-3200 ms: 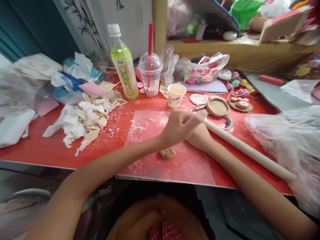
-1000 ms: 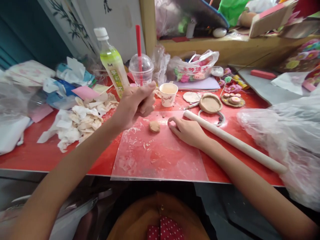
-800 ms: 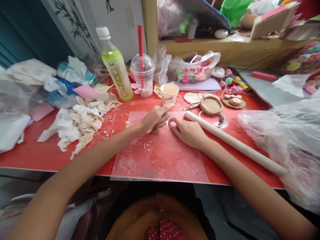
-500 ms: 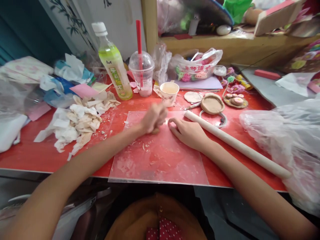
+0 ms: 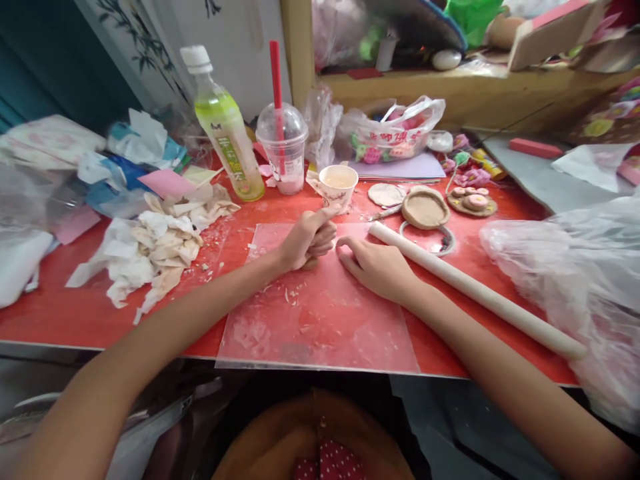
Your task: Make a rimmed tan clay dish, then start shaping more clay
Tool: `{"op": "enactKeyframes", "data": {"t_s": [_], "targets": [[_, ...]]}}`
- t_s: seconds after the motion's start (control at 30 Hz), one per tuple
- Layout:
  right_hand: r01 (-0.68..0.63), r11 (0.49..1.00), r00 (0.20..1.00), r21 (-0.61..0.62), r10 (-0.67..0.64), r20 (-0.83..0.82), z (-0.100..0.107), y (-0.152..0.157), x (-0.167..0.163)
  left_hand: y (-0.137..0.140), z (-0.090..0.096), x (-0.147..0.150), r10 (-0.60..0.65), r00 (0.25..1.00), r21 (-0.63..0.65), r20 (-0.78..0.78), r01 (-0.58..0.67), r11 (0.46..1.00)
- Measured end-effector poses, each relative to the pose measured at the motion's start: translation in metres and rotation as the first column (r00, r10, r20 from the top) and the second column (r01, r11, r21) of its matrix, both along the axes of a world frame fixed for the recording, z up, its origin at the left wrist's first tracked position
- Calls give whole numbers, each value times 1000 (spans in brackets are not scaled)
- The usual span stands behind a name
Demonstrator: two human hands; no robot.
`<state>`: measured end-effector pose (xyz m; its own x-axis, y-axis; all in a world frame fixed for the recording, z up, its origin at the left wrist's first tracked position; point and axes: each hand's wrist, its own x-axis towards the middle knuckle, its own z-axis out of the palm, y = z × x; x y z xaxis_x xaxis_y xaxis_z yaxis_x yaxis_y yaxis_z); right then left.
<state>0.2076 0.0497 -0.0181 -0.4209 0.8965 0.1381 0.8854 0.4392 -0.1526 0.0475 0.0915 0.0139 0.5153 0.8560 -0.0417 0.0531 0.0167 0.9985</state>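
My left hand [image 5: 311, 239] is closed in a loose fist above the clear plastic sheet [image 5: 320, 327], thumb stretched out toward the paper cup. Under its curled fingers a bit of a brownish clay lump [image 5: 311, 264] shows; most of it is hidden. My right hand [image 5: 377, 263] rests on the sheet just to the right, fingers bent and thumb apart from the index finger. Its fingertips are beside a small pale spot on the sheet, too small to make out. Pale clay crumbs [image 5: 293, 293] lie scattered on the sheet.
A paper cup [image 5: 339, 188], a lidded cup with a red straw [image 5: 283, 147] and a bottle [image 5: 227, 133] stand behind. A long pale rolling rod [image 5: 475, 290] lies at right, near a round clay dish [image 5: 425, 208]. Crumpled tissues [image 5: 145, 250] are heaped at left.
My left hand was blurred by motion and is now sharp, its thumb stretched out. My right hand has stayed in place.
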Motion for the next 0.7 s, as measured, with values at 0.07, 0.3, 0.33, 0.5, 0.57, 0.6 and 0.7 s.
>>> {"op": "enactKeyframes", "data": {"t_s": [0.07, 0.3, 0.33, 0.5, 0.57, 0.6, 0.7], "targets": [[0, 1000, 1000, -8, 0, -9, 0, 0, 0, 2, 7, -3, 38, 999, 53, -8, -38, 998], [32, 999, 983, 18, -28, -181, 5, 0, 6, 1, 28, -43, 383, 901, 535, -203, -225, 814], [58, 998, 955, 12, -52, -291, 5, 1, 7, 1, 24, -49, 353, 870, 579, -346, -98, 809], [82, 982, 640, -173, -185, -746, 0, 22, 7, 1, 7, -70, 82, 512, 394, -855, 539, 745], [64, 977, 584, -204, -203, -786, -4, 38, 1, 1, 3, -72, 93, 463, 392, -881, 607, 691], [70, 977, 572, -203, -206, -794, -5, 47, -2, 1, 1, -72, 110, 450, 399, -886, 621, 674], [122, 978, 553, -167, -206, -807, -7, 73, -16, 1, 1, -71, 161, 425, 423, -891, 645, 637]]}}
